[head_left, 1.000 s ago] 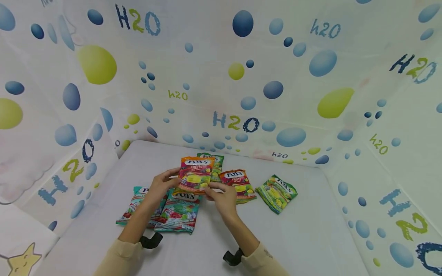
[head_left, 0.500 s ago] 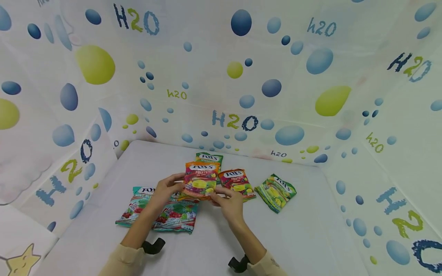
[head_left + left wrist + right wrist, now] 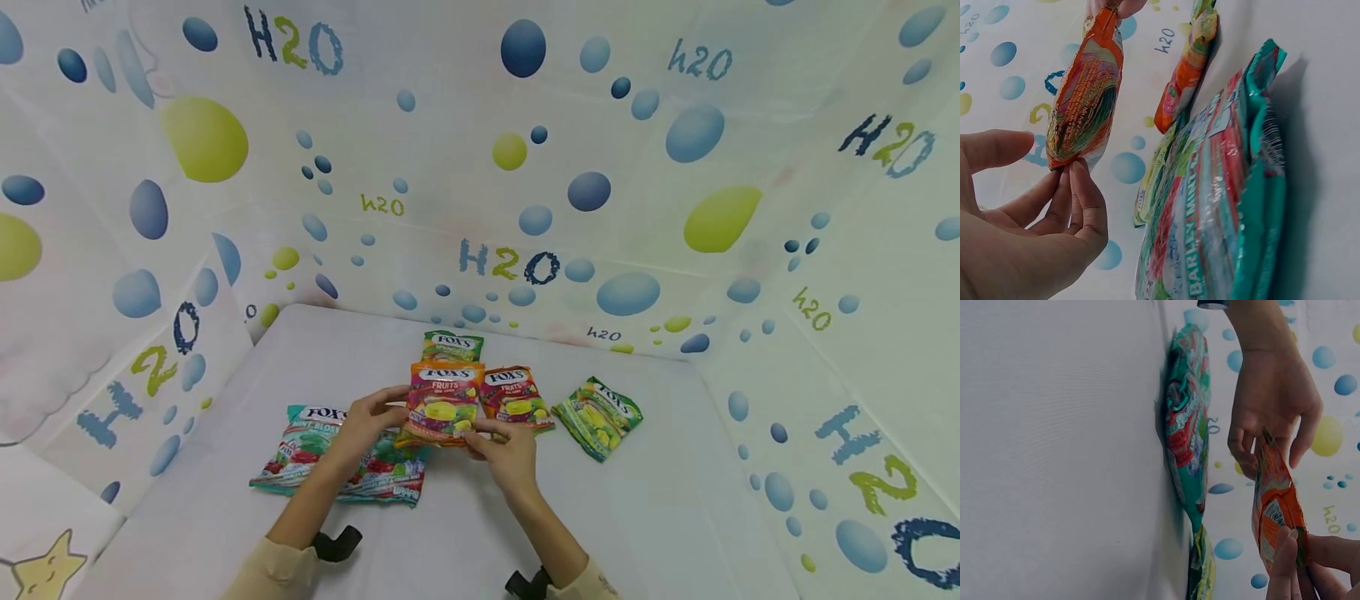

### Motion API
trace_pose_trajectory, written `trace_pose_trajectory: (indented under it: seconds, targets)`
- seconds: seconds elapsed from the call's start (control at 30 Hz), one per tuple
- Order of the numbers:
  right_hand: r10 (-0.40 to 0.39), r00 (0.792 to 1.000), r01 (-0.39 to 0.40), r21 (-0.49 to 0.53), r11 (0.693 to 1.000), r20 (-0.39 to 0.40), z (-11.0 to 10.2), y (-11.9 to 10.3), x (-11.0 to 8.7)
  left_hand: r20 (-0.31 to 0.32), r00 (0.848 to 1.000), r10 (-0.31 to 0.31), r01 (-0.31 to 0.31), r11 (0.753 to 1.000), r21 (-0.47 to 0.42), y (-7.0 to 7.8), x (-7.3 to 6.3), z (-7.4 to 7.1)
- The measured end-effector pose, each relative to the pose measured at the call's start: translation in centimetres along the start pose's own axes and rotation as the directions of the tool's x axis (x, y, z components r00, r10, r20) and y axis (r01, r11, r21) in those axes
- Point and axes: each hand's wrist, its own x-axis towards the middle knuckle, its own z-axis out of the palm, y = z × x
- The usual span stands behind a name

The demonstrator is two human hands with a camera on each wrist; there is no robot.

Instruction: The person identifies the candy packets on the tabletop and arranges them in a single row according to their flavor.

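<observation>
In the head view my right hand (image 3: 508,454) pinches the lower right corner of an orange and red Fox's Fruits candy bag (image 3: 442,404), held up off the table. At the bag's left side is my left hand (image 3: 369,425); the left wrist view shows its fingertips (image 3: 1082,172) at the bag's edge and its thumb apart. Beneath my left forearm lie two teal mint candy bags (image 3: 386,475), partly covered. A second Fox's Fruits bag (image 3: 516,398) lies just right of the raised one. Behind the raised bag, a green candy bag (image 3: 453,346) is half hidden.
A green and yellow candy bag (image 3: 598,418) lies tilted farther right on the white table (image 3: 660,517). Patterned white walls (image 3: 450,167) enclose the table at the back and sides. Black wrist mounts (image 3: 337,544) hang below both forearms.
Both hands have brought the raised Fruits bag a little to the right and towards me. It now uncovers more of the green bag's left side behind it. The other bags stay in place.
</observation>
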Motion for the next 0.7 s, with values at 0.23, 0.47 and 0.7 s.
trace_pose_trajectory:
  seconds: [0.23, 0.47, 0.7]
  targets:
    - [0.017, 1.000, -0.017, -0.004, 1.000, -0.010, -0.7, 0.7, -0.5, 0.005, 1.000, -0.008, 0.008, 1.000, 0.007, -0.2, -0.4, 0.7]
    - [0.046, 0.999, -0.046, -0.029, 0.999, -0.011, -1.5, 1.1, -1.0, 0.020, 1.000, 0.023, -0.024, 0.999, 0.037, -0.5, -0.7, 1.4]
    - [0.089, 0.996, -0.089, -0.044, 0.995, -0.006, -2.2, 1.4, -1.4, 0.008, 1.000, 0.002, -0.002, 0.996, 0.093, -1.1, -1.0, 2.0]
